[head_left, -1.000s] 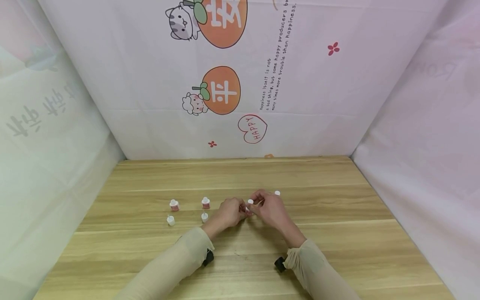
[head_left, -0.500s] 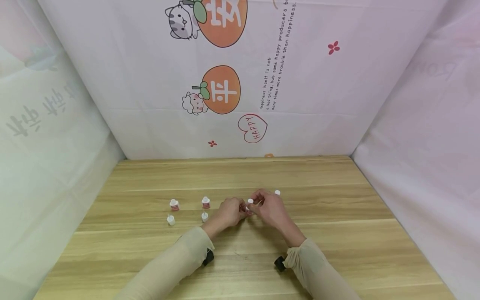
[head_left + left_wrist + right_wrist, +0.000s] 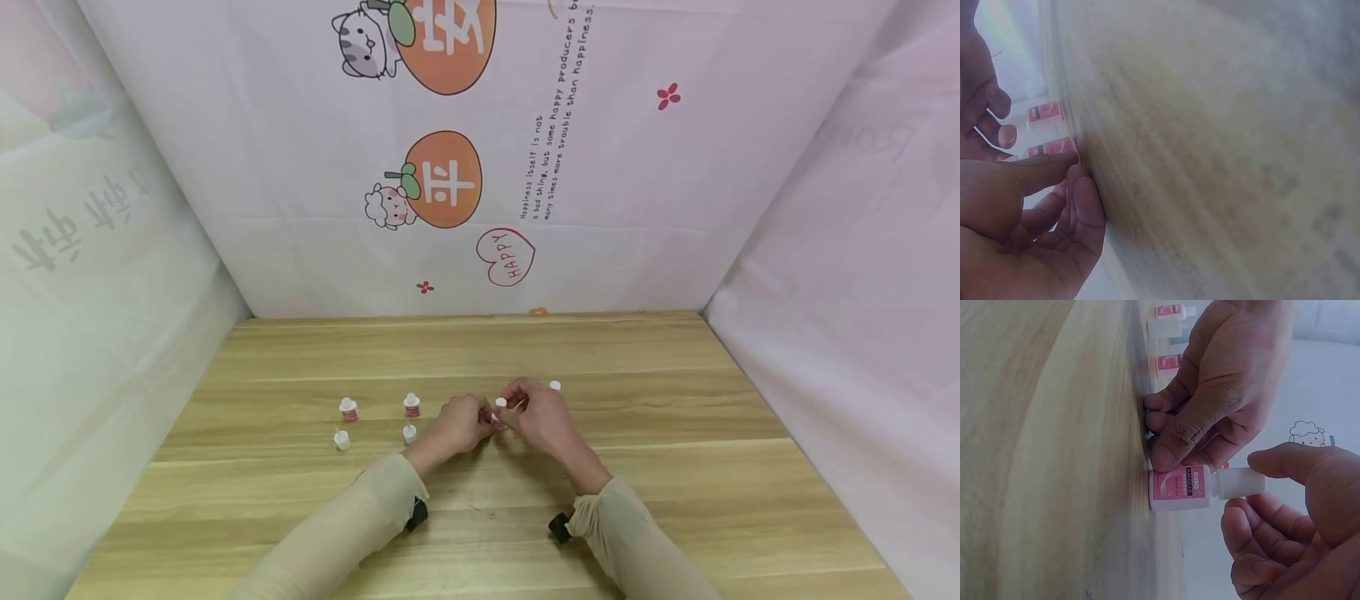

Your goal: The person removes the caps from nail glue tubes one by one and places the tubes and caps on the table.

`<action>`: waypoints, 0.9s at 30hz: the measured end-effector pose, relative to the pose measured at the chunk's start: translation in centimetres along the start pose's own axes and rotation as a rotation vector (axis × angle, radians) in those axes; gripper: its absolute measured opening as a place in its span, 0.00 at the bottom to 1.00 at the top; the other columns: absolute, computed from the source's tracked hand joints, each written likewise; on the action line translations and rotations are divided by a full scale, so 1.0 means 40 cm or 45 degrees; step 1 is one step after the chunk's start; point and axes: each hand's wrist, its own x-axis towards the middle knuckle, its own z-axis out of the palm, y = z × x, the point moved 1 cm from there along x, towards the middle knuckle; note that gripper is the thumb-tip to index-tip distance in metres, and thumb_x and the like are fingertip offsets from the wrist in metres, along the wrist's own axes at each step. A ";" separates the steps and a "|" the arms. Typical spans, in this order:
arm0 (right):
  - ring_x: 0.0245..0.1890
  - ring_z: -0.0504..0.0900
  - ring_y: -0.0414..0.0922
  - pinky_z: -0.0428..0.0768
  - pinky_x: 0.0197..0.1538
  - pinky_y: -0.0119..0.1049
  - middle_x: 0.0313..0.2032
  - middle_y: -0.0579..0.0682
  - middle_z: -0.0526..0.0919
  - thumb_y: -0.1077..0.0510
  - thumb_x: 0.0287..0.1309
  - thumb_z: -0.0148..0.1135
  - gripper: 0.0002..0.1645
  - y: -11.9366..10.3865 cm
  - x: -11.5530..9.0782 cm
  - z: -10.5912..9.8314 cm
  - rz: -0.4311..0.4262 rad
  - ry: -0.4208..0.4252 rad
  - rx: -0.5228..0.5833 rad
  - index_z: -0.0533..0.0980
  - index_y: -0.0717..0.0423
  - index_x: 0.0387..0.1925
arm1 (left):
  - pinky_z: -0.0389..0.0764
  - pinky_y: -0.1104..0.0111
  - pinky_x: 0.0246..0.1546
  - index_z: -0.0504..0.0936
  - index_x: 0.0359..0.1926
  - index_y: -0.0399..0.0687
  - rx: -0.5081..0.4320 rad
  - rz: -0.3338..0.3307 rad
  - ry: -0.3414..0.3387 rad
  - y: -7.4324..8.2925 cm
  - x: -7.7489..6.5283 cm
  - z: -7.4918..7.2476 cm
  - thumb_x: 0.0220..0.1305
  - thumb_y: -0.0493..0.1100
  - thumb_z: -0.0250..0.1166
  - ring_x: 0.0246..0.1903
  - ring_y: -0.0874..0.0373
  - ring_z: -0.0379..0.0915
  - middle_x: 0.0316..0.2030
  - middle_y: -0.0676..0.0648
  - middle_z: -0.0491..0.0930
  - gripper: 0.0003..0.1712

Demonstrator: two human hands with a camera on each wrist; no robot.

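Note:
A small nail glue bottle (image 3: 1175, 487) with a pink label stands upright on the wooden table, its white cap (image 3: 1242, 482) seated on the neck. My left hand (image 3: 459, 423) holds the bottle low down, thumb and fingers at its base beside the tabletop. At the top, my right hand (image 3: 542, 419) pinches the cap between thumb and fingers. The left wrist view shows the label (image 3: 1054, 146) just past my left thumb, with the rest of the bottle partly hidden.
To the left stand two uncapped bottles (image 3: 348, 410), and in front of them two loose white caps (image 3: 342, 440) lie on the table (image 3: 480, 533). Another bottle with a white top (image 3: 555, 386) is behind my right hand. Printed white cloth (image 3: 615, 250) encloses the back and sides.

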 end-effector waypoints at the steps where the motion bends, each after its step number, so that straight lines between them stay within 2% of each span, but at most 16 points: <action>1: 0.29 0.79 0.38 0.77 0.33 0.32 0.32 0.45 0.86 0.54 0.56 0.72 0.08 0.000 0.000 -0.001 -0.003 0.002 -0.002 0.79 0.49 0.34 | 0.76 0.66 0.36 0.84 0.31 0.47 -0.005 -0.001 0.000 0.000 0.000 0.000 0.63 0.44 0.70 0.30 0.60 0.73 0.31 0.50 0.85 0.06; 5: 0.30 0.80 0.38 0.78 0.34 0.33 0.33 0.45 0.86 0.54 0.57 0.71 0.07 0.000 0.000 -0.001 -0.011 -0.005 -0.011 0.80 0.48 0.34 | 0.75 0.67 0.35 0.84 0.31 0.48 -0.011 -0.006 0.004 0.000 0.001 0.001 0.63 0.43 0.70 0.30 0.60 0.73 0.31 0.51 0.85 0.05; 11: 0.31 0.80 0.39 0.79 0.35 0.34 0.35 0.47 0.86 0.53 0.56 0.72 0.10 0.000 0.001 -0.001 0.021 -0.030 0.021 0.80 0.49 0.38 | 0.75 0.65 0.36 0.83 0.30 0.48 0.000 -0.024 0.024 -0.003 0.003 0.003 0.61 0.45 0.72 0.31 0.59 0.75 0.30 0.51 0.84 0.08; 19: 0.30 0.79 0.38 0.77 0.33 0.33 0.34 0.46 0.86 0.54 0.56 0.72 0.08 -0.002 0.001 -0.001 0.025 -0.020 0.022 0.80 0.49 0.36 | 0.76 0.65 0.37 0.83 0.32 0.48 -0.010 -0.028 0.007 -0.002 0.002 0.003 0.62 0.43 0.71 0.32 0.59 0.75 0.31 0.51 0.85 0.05; 27: 0.31 0.80 0.38 0.78 0.34 0.33 0.36 0.47 0.86 0.54 0.57 0.72 0.09 -0.004 0.001 -0.001 0.039 -0.031 0.020 0.80 0.49 0.38 | 0.74 0.65 0.36 0.83 0.31 0.48 -0.022 -0.032 0.002 -0.003 0.001 0.003 0.61 0.42 0.71 0.30 0.59 0.72 0.30 0.51 0.84 0.06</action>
